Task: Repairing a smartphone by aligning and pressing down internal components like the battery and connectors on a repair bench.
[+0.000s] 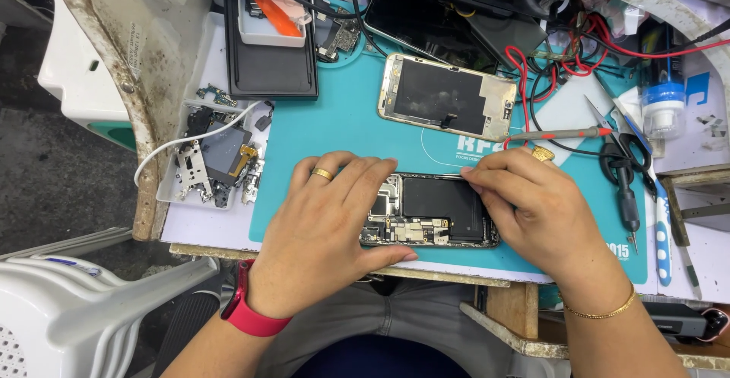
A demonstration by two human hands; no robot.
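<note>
- Opened phone lies flat at lower centre of frame on the teal mat, insides up, long axis running left-right.
- Left hand lies spread over the phone's left end, fingers flat, thumb along the near edge; pressing down, not pinching.
- Right hand rests on the right end, fingertips bunched at the top edge; can't tell if they pinch anything.
- Both hands touch the phone, one at each end.
- Phone screen lies face down just above, upper centre.
- Parts tray at left; scissors and screwdriver at right.
</note>
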